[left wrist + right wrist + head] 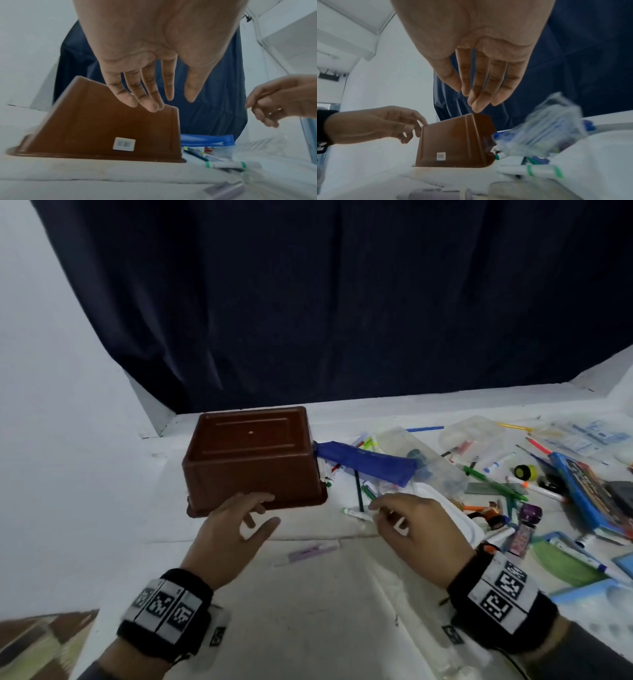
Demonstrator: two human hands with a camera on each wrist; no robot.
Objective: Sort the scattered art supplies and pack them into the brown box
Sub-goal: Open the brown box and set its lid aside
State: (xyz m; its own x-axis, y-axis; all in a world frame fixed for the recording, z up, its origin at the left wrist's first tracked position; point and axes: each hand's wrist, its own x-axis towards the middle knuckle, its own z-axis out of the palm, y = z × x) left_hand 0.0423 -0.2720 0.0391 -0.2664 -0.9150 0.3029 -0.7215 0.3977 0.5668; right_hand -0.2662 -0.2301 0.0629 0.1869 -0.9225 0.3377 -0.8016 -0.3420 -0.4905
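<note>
The brown box (pixel 250 453) lies upside down on the white table, its flat bottom facing up; a small white sticker shows on its near wall (pixel 124 143). My left hand (pixel 236 522) hovers just in front of the box's near wall, fingers spread and relaxed, holding nothing (pixel 154 94). My right hand (pixel 407 518) floats to the right of the box over a green-banded white marker (pixel 356 513), fingers loosely extended and empty (pixel 481 94). Scattered pens, markers and pencils (pixel 493 474) cover the table's right side.
A blue pouch (pixel 366 462) and clear plastic bags (pixel 428 453) lie right of the box. A lilac marker (pixel 311 551) rests between my hands. A blue pencil case (pixel 589 491), a yellow tape roll (pixel 525 472) and a green-and-blue palette (pixel 565 570) sit far right. A dark curtain hangs behind.
</note>
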